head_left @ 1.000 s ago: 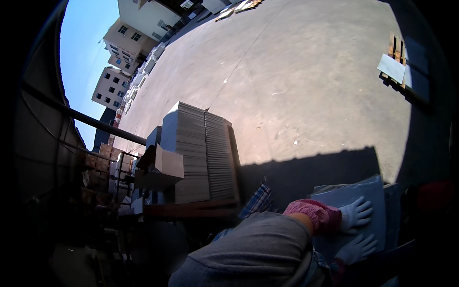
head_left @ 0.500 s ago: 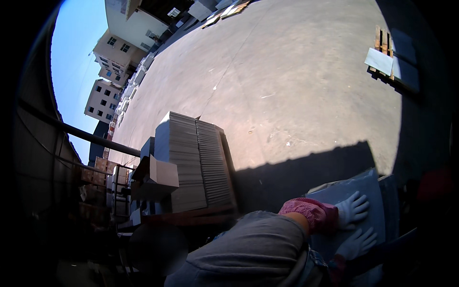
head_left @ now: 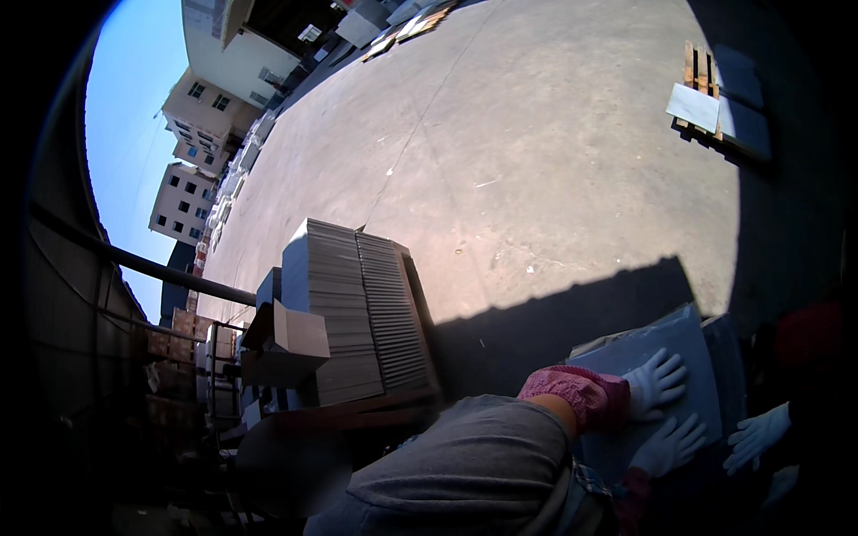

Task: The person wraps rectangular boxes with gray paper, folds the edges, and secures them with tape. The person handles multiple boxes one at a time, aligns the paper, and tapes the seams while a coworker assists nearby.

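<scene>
Both my hands wear white gloves and rest side by side on a grey, flat slab-like stack (head_left: 617, 357) at the lower right. Uppermost is my left hand (head_left: 654, 384), fingers spread flat against the surface, its wrist in a pink patterned sleeve cover. Just below it, my right hand (head_left: 670, 446) also lies with fingers stretched out. Neither one grips anything. Close to the right edge of the stack, a co-worker's gloved hand (head_left: 757, 437) reaches in with fingers apart; the person's body is lost in darkness.
A tall stack of grey panels (head_left: 331, 286) stands at left on a reddish frame, beside an open cardboard box (head_left: 302, 335). A metal pole (head_left: 161, 263) slants at far left. Across the sunlit concrete yard (head_left: 500, 161) sits a pallet (head_left: 702, 67) with a pale slab.
A co-worker's gloved hand has come into view beside the stack on the right. My hands stay on the slab almost unmoved. The whole view has shifted slightly.
</scene>
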`<state>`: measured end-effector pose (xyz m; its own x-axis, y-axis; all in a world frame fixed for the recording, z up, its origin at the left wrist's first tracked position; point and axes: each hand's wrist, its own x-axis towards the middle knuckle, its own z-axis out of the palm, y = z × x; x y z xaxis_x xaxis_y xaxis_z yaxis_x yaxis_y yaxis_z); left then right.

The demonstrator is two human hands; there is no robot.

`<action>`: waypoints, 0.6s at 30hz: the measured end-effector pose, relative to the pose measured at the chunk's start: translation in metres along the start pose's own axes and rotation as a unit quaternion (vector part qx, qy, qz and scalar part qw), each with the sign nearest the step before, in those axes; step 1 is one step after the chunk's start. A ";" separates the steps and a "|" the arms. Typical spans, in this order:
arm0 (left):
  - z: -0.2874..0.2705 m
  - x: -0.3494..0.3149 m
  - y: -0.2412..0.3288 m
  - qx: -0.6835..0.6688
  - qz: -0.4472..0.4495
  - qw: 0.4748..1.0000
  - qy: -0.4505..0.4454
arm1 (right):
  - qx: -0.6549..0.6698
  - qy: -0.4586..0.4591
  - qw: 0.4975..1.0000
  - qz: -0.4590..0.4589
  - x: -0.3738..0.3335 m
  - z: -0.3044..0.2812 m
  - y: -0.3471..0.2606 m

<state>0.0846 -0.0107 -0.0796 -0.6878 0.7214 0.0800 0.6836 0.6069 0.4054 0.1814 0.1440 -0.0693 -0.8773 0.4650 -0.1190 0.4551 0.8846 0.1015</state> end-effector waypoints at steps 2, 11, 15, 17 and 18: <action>-0.006 -0.006 0.000 0.006 -0.003 1.000 -0.010 | 0.006 -0.006 1.000 -0.001 -0.005 -0.001 -0.003; -0.032 0.013 0.009 0.067 -0.003 0.997 -0.024 | 0.104 0.077 0.992 -0.010 0.005 0.003 0.001; -0.030 0.020 0.016 0.082 -0.002 0.996 -0.025 | 0.140 0.073 0.988 0.000 0.009 -0.001 0.006; -0.027 0.025 0.020 0.086 0.009 0.996 -0.034 | 0.153 0.079 0.985 0.015 0.007 0.005 0.012; -0.026 0.024 0.020 0.084 0.006 0.995 -0.045 | 0.150 0.078 0.985 0.020 0.006 0.004 0.012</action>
<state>0.0756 0.0104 -0.0458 -0.6595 0.7517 -0.0004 0.7286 0.6394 0.2457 0.1821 0.1570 -0.0724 -0.8602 0.5087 0.0356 0.4931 0.8476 -0.1959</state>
